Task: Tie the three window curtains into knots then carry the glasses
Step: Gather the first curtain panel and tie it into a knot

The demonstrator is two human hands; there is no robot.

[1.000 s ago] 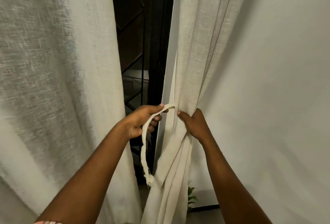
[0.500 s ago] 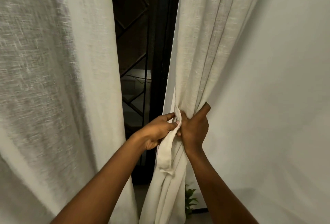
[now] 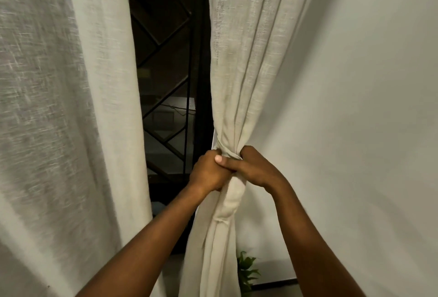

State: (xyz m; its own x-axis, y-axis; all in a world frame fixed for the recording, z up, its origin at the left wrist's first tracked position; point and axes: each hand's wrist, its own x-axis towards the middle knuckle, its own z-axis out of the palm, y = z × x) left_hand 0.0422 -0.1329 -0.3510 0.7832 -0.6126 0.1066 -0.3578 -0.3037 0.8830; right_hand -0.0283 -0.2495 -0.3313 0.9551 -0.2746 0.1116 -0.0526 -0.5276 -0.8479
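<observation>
A cream linen curtain (image 3: 239,64) hangs in the middle, gathered into a narrow bunch at waist height. A cream tie band (image 3: 226,153) wraps round the bunch there. My left hand (image 3: 208,173) grips the bunch and band from the left. My right hand (image 3: 254,166) grips it from the right, its thumb lying over my left hand. Below the hands the fabric (image 3: 213,249) hangs in a twisted column. A second, loose curtain (image 3: 71,107) fills the left side. No glasses are in view.
Between the curtains shows a dark window (image 3: 170,71) with a black metal grille. A plain white wall (image 3: 355,107) is on the right. A small green plant (image 3: 246,270) stands low by the wall's base.
My left hand held the band out to the left with its end dangling. Both hands have come together, and the band is now wrapped round the gathered curtain under both grips.
</observation>
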